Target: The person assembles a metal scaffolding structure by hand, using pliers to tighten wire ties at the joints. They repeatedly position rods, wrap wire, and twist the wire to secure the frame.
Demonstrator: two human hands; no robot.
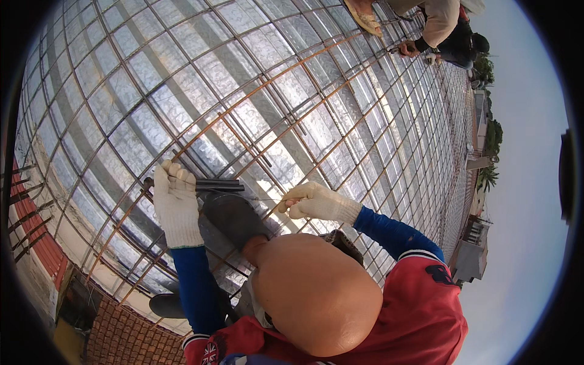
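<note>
My left hand [176, 204], in a white knit glove, is closed round a pair of dark pincers. The rounded head shows left of the fingers, and the pincers' two handles [220, 185] stick out to the right, just above my dark boot [234, 214]. My right hand [317, 203], gloved too, pinches a thin tie wire [263, 199] between thumb and fingers. Under both hands spreads a rebar grid [213, 118] of crossed, partly rusty bars. Which crossing the wire's far end reaches is hard to see.
Corrugated metal decking [176, 106] lies beneath the grid. Short loose bars [246, 140] rest on it ahead of me. My bent knee [316, 292] fills the near middle. Rebar ends [27, 219] jut out at the left edge. Another person's hand [406, 48] works at the far right.
</note>
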